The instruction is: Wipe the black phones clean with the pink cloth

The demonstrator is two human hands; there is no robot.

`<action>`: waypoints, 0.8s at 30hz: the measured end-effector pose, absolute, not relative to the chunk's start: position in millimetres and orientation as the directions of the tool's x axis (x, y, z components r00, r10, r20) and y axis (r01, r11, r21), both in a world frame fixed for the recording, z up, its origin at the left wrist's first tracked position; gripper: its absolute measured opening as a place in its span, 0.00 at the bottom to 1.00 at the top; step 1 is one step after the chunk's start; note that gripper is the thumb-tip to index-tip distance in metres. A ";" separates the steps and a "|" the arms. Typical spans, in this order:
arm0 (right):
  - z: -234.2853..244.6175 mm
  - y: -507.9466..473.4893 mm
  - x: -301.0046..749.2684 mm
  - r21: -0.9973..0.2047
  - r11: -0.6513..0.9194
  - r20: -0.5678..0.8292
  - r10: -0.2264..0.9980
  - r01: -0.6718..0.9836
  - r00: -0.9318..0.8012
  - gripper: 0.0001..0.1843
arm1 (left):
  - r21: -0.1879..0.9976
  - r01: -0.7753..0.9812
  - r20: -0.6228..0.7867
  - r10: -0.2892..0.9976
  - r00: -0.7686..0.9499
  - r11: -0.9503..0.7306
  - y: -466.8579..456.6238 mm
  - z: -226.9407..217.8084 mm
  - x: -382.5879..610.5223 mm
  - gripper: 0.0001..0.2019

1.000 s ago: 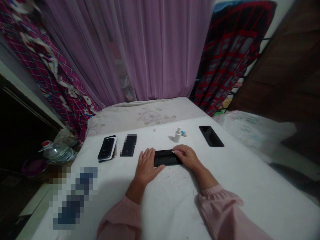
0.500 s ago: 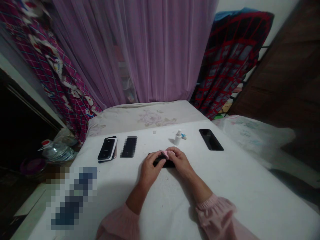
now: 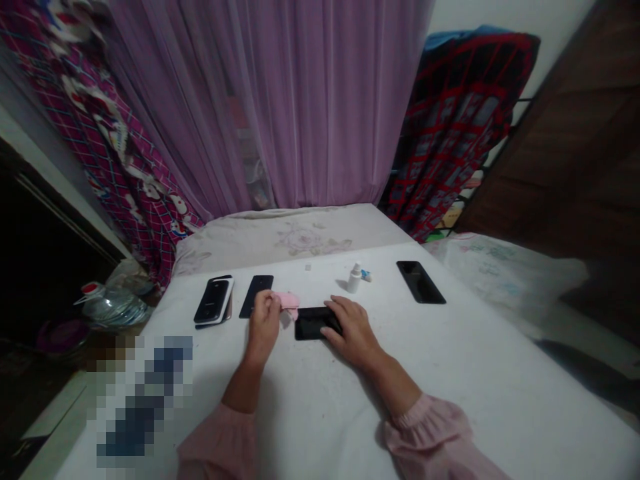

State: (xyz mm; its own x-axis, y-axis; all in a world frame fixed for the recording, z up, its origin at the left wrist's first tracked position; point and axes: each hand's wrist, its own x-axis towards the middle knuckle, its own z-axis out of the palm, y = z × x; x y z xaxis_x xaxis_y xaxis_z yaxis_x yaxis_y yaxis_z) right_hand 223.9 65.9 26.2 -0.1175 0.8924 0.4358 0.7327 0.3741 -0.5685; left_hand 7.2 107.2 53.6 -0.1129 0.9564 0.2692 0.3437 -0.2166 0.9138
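A small pink cloth (image 3: 287, 301) is pinched in my left hand (image 3: 263, 328), between thumb and fingers, left of a black smartphone (image 3: 311, 325). The phone lies sideways on the white cloth surface, its dark glossy face up. My right hand (image 3: 357, 333) grips the phone's right end, thumb on the near side and fingers along the far edge, hiding that end. Just beyond my left hand is a dark phone (image 3: 258, 291), partly covered by the fingers. A small white spray bottle (image 3: 355, 277) stands behind my right hand, beside a small blue-and-white item (image 3: 367, 275).
Stacked phones (image 3: 214, 301) lie at the left. A black phone or back panel (image 3: 421, 283) rests at the right. A tiny pale square (image 3: 307, 267) sits farther back. A pixelated patch (image 3: 145, 400) covers the near left. A water jug (image 3: 113, 307) stands beyond the left edge.
My left hand has moved left off the phone, taking the pink cloth with it. My right hand has let go of the cloth and now grips the phone's right end.
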 end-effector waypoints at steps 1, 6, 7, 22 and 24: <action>24.5 64.5 226.8 -0.511 0.370 0.401 0.901 0.776 -0.166 0.28 | 0.846 0.489 0.310 0.942 -0.126 -0.214 110.4 55.0 1.3 0.13; 18.9 62.6 237.9 -0.383 0.336 0.254 0.934 0.860 -0.252 0.27 | 0.444 0.784 0.426 0.872 0.241 -0.434 116.7 48.4 2.5 0.10; 18.7 62.9 239.2 -0.378 0.344 0.255 0.931 0.859 -0.260 0.27 | 0.421 0.774 0.408 0.861 0.305 -0.473 116.6 45.5 5.1 0.10; 16.4 62.9 241.1 -0.395 0.374 0.328 0.911 0.839 -0.251 0.27 | 0.645 0.608 0.241 0.878 0.413 -0.463 133.3 42.6 4.8 0.07; 16.0 63.0 241.3 -0.400 0.371 0.327 0.912 0.838 -0.248 0.27 | 0.661 0.597 0.236 0.881 0.411 -0.455 126.8 41.8 5.1 0.07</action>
State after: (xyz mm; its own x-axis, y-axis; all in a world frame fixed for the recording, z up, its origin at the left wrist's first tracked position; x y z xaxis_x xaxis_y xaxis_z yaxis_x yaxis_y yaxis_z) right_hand 241.3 63.0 16.0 -0.2481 0.9119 0.3270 0.8379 0.3714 -0.4000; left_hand 5.1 126.8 41.8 0.4108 0.8807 0.2357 0.5968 -0.4552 0.6607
